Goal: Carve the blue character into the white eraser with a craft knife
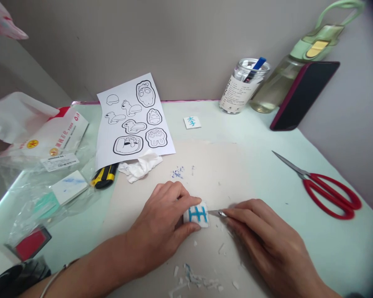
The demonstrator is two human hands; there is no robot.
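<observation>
- The small white block (198,215) lies face up between the left hand's (157,221) thumb and index finger, its blue marking uppermost.
- It looks light, slightly soft and rubbery, so probably not slippery; thin edges would likely tear. Opposite side edges seem the best hold, clear of the blade.
- It looks nearly square, so no clear long axis shows; one edge faces the right fingers, and the left end is partly covered.
- The left fingers pinch its far and near edges; the right hand's (267,236) fingers are closed around a slim knife (221,214).
- The knife's long axis runs sideways, tip pointing left at the block's right edge; whether it touches, I cannot tell.
- Pale shavings (202,282) lie nearer the wearer than the left fingers, on a grey mat (224,165) over the bench (276,190).
</observation>
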